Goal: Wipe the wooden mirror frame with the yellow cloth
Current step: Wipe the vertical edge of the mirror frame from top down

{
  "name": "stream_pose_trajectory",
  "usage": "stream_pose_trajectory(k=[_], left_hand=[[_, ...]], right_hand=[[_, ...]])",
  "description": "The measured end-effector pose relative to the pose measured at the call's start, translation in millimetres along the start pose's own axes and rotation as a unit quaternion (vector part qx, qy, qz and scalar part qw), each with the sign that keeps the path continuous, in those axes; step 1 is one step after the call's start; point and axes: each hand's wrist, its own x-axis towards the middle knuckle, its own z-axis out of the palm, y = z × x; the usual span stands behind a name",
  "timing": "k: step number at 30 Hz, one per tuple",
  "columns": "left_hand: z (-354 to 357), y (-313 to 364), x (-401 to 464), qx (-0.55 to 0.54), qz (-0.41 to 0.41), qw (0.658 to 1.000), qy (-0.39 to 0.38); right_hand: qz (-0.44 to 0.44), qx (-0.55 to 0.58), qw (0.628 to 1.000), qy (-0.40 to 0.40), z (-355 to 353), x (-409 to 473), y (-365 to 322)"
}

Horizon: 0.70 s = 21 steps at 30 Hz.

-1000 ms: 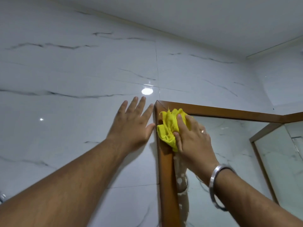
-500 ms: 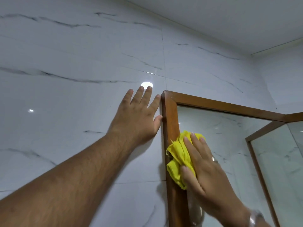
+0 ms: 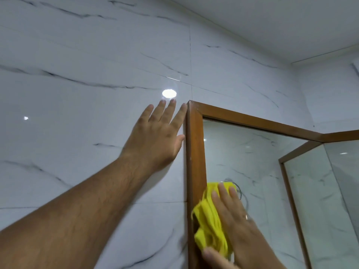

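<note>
Pressing down near right, the right hand [image 3: 239, 226] is laid flat, fingers extended, pinning the yellow cloth [image 3: 210, 224] against the wooden mirror frame [image 3: 196, 152]. Farther left, the left hand [image 3: 155, 140] is spread empty on the marble wall [image 3: 77, 113], likely for balance.

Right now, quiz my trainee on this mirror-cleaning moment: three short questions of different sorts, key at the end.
1. True or false: the left hand lies flat on the marble wall beside the wooden frame.
2. Which hand presses the yellow cloth? A) left B) right C) both
3. Fill in: the cloth sits on the frame's ____ side rail, partly over the mirror glass.

Key: 1 true; 2 B, the right hand; 3 left.
</note>
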Motion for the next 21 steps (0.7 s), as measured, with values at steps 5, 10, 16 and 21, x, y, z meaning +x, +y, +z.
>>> stream_pose_trajectory(k=[5, 10, 16, 21], left_hand=[[0.0, 12.6, -25.0, 0.018, -0.001, 0.999, -0.035], [1.0, 15.8, -22.6, 0.024, -0.023, 0.999, -0.042], [0.7, 14.7, -23.6, 0.013, -0.023, 0.999, -0.032], [0.1, 16.5, -23.5, 0.018, -0.022, 0.999, -0.041]], right_hand=[[-0.03, -0.006, 0.999, -0.015, -14.1, 22.7, 12.5], [0.051, -0.003, 0.996, 0.068, -39.2, 122.9, 26.2], [0.05, 0.012, 0.994, 0.095, -43.7, 133.9, 22.3], [-0.007, 0.032, 0.999, 0.037, -11.5, 16.6, 7.8]])
